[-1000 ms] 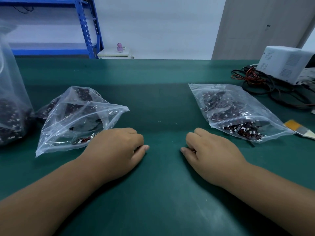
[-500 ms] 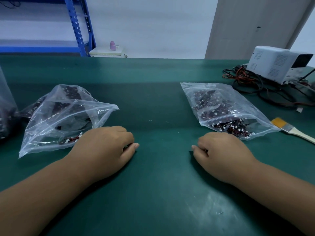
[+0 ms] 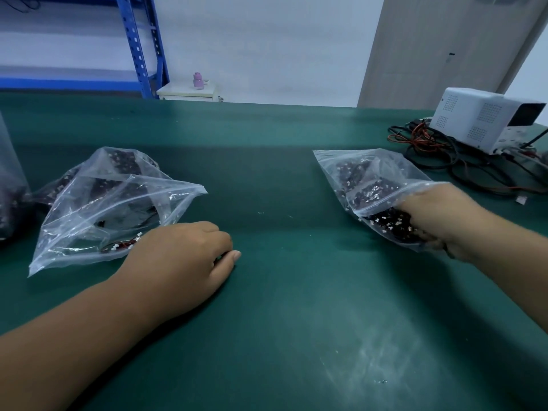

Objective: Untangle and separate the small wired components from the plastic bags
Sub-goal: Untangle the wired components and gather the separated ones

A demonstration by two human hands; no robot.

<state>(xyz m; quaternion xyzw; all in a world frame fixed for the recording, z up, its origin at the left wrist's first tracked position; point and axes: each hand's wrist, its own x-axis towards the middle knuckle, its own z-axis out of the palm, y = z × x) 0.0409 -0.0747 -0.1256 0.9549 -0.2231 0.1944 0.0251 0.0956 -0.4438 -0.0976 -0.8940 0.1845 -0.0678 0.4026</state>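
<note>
Right hand [image 3: 439,216] is stuffed into the mouth of the right bag [image 3: 355,173], sitting on the pile of wired parts [image 3: 388,223], but the plastic blurs the fingers so I can't tell if it's grabbing any. Left hand [image 3: 178,256] rests curled on the green mat [image 3: 281,321] just beside the left bag [image 3: 103,203]; no clue if anything's pinched under there.
</note>
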